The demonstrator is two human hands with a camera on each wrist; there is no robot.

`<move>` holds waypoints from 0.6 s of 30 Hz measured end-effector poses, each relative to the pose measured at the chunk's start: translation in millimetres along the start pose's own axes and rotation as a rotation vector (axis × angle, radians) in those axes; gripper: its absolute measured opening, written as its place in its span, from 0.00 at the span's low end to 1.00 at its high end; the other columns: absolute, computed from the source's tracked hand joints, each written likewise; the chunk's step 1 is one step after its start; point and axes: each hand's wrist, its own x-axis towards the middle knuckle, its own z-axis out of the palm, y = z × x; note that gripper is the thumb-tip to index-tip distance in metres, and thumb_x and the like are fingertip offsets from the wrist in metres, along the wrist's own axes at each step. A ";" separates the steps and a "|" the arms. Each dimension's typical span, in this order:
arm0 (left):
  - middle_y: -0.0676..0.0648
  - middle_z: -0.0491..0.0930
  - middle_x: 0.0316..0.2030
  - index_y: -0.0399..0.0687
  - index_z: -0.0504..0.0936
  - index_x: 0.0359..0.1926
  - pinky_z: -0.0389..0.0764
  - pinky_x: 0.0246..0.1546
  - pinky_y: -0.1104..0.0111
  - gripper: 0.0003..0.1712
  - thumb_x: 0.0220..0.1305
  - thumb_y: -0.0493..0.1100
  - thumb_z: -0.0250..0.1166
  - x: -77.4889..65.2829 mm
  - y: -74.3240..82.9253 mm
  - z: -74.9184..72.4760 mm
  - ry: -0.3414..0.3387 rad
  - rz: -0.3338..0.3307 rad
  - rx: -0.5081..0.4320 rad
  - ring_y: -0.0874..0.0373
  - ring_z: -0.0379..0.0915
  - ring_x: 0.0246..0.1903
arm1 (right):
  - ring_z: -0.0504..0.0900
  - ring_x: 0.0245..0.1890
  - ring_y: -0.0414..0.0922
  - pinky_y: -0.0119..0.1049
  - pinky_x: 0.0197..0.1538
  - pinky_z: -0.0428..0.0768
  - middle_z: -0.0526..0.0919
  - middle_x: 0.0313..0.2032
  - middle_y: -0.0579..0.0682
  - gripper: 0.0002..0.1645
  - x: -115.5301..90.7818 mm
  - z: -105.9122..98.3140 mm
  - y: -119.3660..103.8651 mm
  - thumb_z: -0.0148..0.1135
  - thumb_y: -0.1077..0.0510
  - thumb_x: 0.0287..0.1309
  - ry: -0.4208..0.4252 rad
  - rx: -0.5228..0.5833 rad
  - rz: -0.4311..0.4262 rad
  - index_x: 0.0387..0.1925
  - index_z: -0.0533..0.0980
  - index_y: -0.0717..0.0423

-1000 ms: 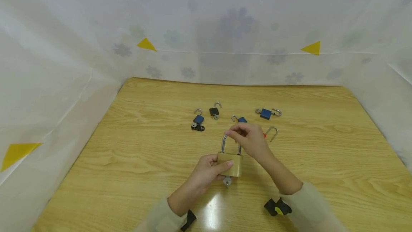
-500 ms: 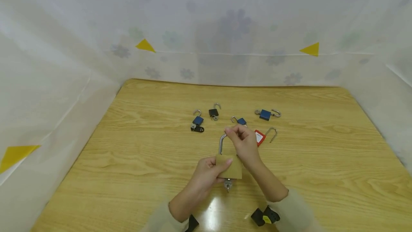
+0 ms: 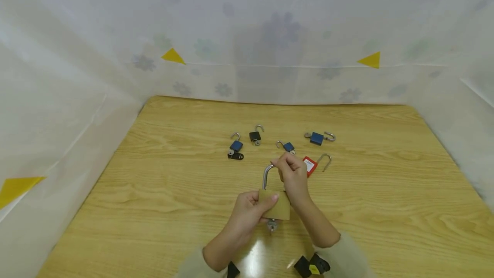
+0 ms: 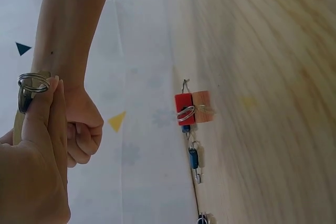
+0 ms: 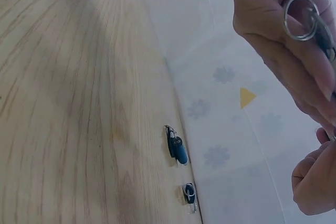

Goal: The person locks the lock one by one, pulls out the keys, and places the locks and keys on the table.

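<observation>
In the head view my left hand (image 3: 245, 216) grips a large brass padlock (image 3: 281, 209) by its body, the thumb lying across the front. My right hand (image 3: 295, 181) pinches the top of its steel shackle (image 3: 265, 177) at the right bend and hides the right leg. A key (image 3: 272, 225) sticks out of the bottom of the body. Its key ring (image 4: 33, 82) shows beside my left fingers in the left wrist view. Just beyond my right hand a red padlock (image 3: 310, 165) with a white label lies on the table, its shackle out to one side.
Farther back on the wooden table (image 3: 185, 200) lie a blue padlock (image 3: 236, 145) with a black tag, a black padlock (image 3: 254, 136), a small blue padlock (image 3: 288, 146) and another blue padlock (image 3: 317, 138). Their shackles are open. A flowered sheet (image 3: 266, 46) hangs along the back and sides.
My right hand has turned and come lower and left along the shackle, covering its right leg and uncovering the red padlock. The brass padlock has dropped slightly, its front turned more toward me.
</observation>
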 end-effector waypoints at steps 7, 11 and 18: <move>0.34 0.83 0.37 0.23 0.77 0.44 0.84 0.36 0.66 0.20 0.61 0.40 0.62 -0.5 -0.7 -1.7 0.005 0.005 0.018 0.56 0.82 0.33 | 0.53 0.11 0.33 0.30 0.16 0.49 0.55 0.08 0.39 0.21 -3.9 0.2 2.7 0.47 0.77 0.51 -0.059 0.036 -0.038 0.10 0.55 0.63; 0.34 0.83 0.39 0.23 0.77 0.44 0.84 0.36 0.64 0.19 0.61 0.39 0.62 -0.9 -1.4 -2.6 -0.009 0.001 0.008 0.53 0.83 0.35 | 0.54 0.11 0.32 0.32 0.16 0.47 0.55 0.08 0.39 0.21 -4.6 0.3 4.3 0.46 0.78 0.49 -0.066 0.040 -0.048 0.10 0.55 0.62; 0.31 0.82 0.38 0.21 0.76 0.43 0.84 0.35 0.63 0.19 0.61 0.38 0.62 -3.0 -3.1 -3.1 -0.018 0.016 0.005 0.52 0.83 0.33 | 0.52 0.10 0.34 0.33 0.16 0.48 0.54 0.07 0.41 0.21 -6.0 1.0 5.8 0.45 0.79 0.47 -0.084 0.044 -0.065 0.09 0.54 0.62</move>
